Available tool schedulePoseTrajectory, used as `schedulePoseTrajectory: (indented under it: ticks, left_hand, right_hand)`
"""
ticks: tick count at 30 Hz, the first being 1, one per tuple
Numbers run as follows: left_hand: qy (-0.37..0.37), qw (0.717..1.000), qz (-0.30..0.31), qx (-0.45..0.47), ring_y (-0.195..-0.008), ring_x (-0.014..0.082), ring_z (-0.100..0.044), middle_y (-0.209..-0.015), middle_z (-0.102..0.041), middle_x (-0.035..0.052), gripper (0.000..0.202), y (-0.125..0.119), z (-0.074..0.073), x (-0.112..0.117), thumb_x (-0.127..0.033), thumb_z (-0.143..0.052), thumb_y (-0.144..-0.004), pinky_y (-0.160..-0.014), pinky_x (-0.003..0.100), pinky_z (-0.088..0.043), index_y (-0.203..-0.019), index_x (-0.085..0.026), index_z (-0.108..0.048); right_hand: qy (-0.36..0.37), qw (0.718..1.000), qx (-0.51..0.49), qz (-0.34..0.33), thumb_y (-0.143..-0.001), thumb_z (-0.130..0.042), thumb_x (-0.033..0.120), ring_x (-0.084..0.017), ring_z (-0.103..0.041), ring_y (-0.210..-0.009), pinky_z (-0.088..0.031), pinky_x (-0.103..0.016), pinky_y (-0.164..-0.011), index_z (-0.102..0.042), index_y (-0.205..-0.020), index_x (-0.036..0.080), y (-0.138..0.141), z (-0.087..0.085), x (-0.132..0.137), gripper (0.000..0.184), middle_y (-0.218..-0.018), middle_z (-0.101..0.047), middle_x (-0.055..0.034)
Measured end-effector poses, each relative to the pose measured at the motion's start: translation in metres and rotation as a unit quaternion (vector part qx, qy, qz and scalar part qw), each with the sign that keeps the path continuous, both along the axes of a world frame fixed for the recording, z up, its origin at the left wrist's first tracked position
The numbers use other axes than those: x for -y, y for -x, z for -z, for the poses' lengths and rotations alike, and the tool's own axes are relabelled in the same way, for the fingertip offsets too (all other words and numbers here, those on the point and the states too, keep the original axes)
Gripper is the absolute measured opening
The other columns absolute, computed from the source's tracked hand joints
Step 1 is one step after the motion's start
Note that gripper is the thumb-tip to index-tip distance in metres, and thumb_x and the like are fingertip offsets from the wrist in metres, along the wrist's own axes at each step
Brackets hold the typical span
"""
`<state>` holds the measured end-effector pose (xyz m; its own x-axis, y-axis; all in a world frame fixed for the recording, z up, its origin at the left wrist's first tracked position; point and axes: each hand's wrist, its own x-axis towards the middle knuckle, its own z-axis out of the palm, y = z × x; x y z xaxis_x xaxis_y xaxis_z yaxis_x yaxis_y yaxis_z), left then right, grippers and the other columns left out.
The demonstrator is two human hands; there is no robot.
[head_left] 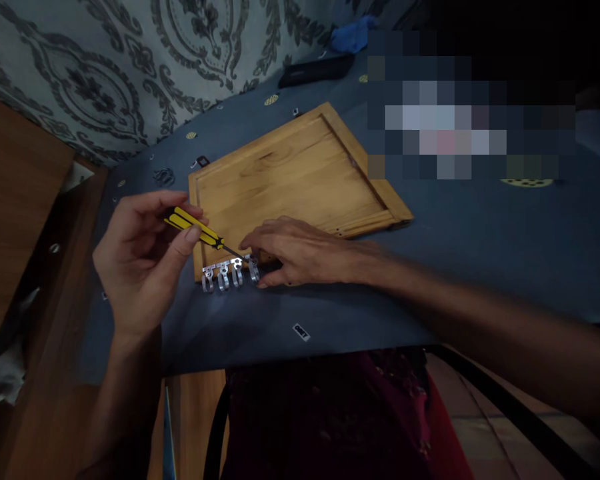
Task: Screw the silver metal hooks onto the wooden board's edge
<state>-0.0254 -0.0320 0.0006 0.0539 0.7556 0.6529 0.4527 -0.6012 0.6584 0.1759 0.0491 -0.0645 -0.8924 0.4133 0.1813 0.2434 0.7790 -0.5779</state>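
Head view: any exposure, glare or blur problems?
Head view: dim overall, nearly black at the upper right corner; head view: bright glints on the hooks; head view: coarse pixelation at upper right, beyond the board; head view: right forearm looks soft, perhaps motion blur.

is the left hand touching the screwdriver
Touching. The head view shows it plainly: the left hand holds the yellow and black screwdriver, with the thumb against its side.
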Motion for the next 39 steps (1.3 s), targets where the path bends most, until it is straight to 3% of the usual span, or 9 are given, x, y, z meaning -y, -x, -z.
schedulePoseTrajectory:
  ticks: [9, 21, 27, 39]
  left_hand:
    - [0.009, 0.999, -0.032, -0.016, -0.088, 0.0131, -0.075, -0.097, -0.078, 0.0019, 0.039, -0.004, 0.002, 0.0, -0.012, -0.087, -0.08, -0.081, 0.022, -0.063, -0.116, -0.021, -0.075]
    - [0.004, 0.996, -0.075, -0.038, -0.084, 0.0106, -0.075, -0.094, -0.078, 0.001, 0.041, -0.006, 0.004, 0.002, -0.009, -0.088, -0.076, -0.075, 0.016, -0.061, -0.113, -0.02, -0.076]
    - [0.017, 0.991, -0.116, -0.072, -0.084, 0.0139, -0.074, -0.093, -0.074, -0.0015, 0.032, -0.01, 0.0, 0.006, -0.016, -0.086, -0.079, -0.075, 0.023, -0.064, -0.108, -0.025, -0.075]
    - [-0.015, 0.981, -0.109, -0.162, -0.084, 0.0181, -0.068, -0.096, -0.072, -0.0004, 0.031, -0.011, 0.003, 0.008, -0.025, -0.079, -0.089, -0.071, 0.033, -0.058, -0.117, -0.035, -0.075]
  right_hand:
    - [0.004, 1.0, 0.002, -0.004, -0.085, -0.082, 0.032, -0.03, -0.065, -0.111, -0.048, -0.039, -0.093, -0.064, -0.129, 0.013, 0.0, 0.002, -0.001, 0.051, -0.117, -0.072, -0.0134]
    - [0.008, 1.0, 0.014, 0.0, -0.084, -0.082, 0.034, -0.031, -0.064, -0.112, -0.047, -0.041, -0.094, -0.064, -0.129, 0.013, 0.0, 0.0, 0.0, 0.053, -0.117, -0.072, -0.0136]
    - [-0.002, 1.0, 0.003, -0.002, -0.085, -0.082, 0.036, -0.03, -0.064, -0.11, -0.047, -0.038, -0.091, -0.065, -0.126, 0.015, 0.001, 0.002, -0.001, 0.049, -0.115, -0.073, -0.0127]
    - [0.001, 1.0, 0.017, -0.007, -0.087, -0.08, 0.035, -0.029, -0.063, -0.104, -0.045, -0.036, -0.087, -0.065, -0.125, 0.015, -0.001, -0.003, 0.0, 0.045, -0.11, -0.071, -0.0122]
